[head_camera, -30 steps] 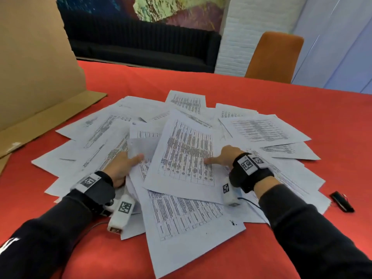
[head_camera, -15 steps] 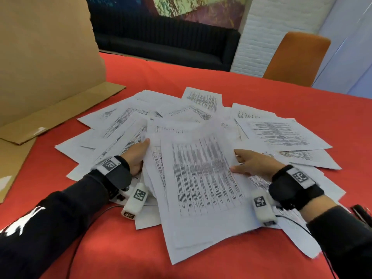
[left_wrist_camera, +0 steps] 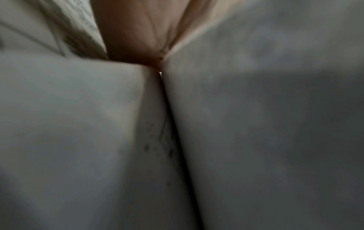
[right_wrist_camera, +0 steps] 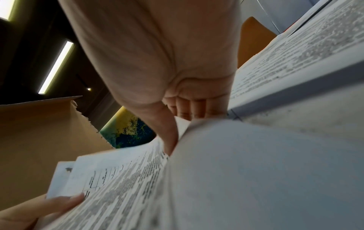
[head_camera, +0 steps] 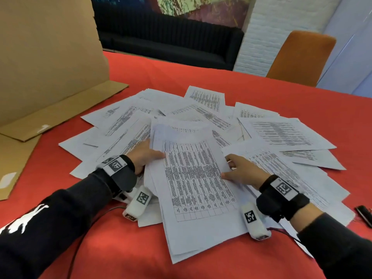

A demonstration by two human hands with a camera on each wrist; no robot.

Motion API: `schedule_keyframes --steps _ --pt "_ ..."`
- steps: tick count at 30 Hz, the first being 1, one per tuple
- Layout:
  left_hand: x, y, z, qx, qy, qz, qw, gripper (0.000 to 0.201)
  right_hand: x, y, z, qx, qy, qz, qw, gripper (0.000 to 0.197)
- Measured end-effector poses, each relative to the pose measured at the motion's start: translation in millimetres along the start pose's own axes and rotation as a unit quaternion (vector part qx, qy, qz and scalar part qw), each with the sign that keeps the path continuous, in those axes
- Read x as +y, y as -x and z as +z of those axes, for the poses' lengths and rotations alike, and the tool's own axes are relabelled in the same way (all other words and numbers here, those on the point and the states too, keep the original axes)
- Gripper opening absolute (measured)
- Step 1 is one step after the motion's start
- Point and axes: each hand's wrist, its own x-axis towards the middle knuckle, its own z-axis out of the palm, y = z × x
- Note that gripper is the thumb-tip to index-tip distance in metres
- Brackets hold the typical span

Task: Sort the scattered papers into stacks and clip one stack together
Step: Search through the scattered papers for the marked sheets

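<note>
Gathering step: left hand (head_camera: 144,156) and right hand (head_camera: 242,171) each grasp an edge of the sheaf (head_camera: 196,178) between them, over scattered papers (head_camera: 281,135). Next, I judge, squaring it up.

Scattered papers (head_camera: 285,135) fanned overlapping across red table (head_camera: 261,89), white sheets printed with dense tables, gathered bundle (head_camera: 197,184) raised slightly at centre, edges roughly aligned, black clip (head_camera: 364,215), possibly a binder clip, lying apart at right edge

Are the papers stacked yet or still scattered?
Mostly scattered. Papers fan out overlapping across the red table; the left hand and right hand grip only a small central bundle.
</note>
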Motion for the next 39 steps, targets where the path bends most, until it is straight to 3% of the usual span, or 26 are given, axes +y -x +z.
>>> schedule_keyframes --steps 4,9,14,18,20,22,24,26,27,29,30,32,35,37,39 --pt "5 4 0 0.008 0.045 0.022 0.999 0.036 -5 -2 -3 0.064 -0.057 -0.006 0.996 0.062" --pt "6 1 -3 0.016 0.1 -0.013 0.995 0.052 -17 -4 -4 -0.01 -0.157 -0.032 0.987 0.036" --pt "8 2 8 0.026 0.061 -0.002 0.998 0.05 -28 -27 -15 0.129 -0.191 -0.027 0.973 0.025" --pt "6 -3 10 0.079 -0.059 -0.001 0.995 0.056 -32 -47 -10 0.039 -0.121 -0.005 0.992 0.034" --pt "4 -7 7 0.087 -0.045 -0.007 0.995 0.075 -36 -51 0 -0.024 -0.105 -0.009 0.994 0.043" --pt "3 -8 4 0.068 -0.055 -0.01 0.996 0.082 -41 -55 9 -0.043 -0.113 -0.015 0.993 0.065" --pt "-1 -8 2 0.054 -0.106 0.02 0.993 0.067 -46 -57 14 -0.009 -0.063 -0.024 0.998 0.1" --pt "0 -5 -1 0.075 -0.122 0.082 0.986 0.056 -46 -56 11 0.068 -0.022 -0.004 0.997 0.117" --pt "5 -2 -4 0.088 -0.115 0.12 0.982 0.055 -45 -57 8 0.107 -0.063 0.019 0.992 0.121" --pt "20 6 -9 0.106 -0.077 0.188 0.973 0.056 -43 -50 -1 0.104 -0.234 0.028 0.966 0.129" --pt "27 9 -10 0.117 -0.055 0.206 0.97 0.055 -42 -47 -5 0.065 -0.307 0.009 0.95 0.126" --pt "38 10 -9 0.134 -0.079 0.198 0.968 0.053 -50 -40 -3 0.0 -0.39 -0.042 0.92 0.087" --pt "46 2 -18 0.071 -0.219 0.048 0.972 0.081 -54 -46 8 0.06 -0.404 -0.049 0.911 0.029" --pt "50 -2 -41 0.067 -0.379 -0.053 0.921 0.082 -45 -51 12 0.102 -0.365 -0.022 0.925 0.018" --pt "50 0 -70 0.138 -0.468 -0.107 0.867 0.082 -30 -58 17 0.096 -0.304 0.016 0.948 0.019"
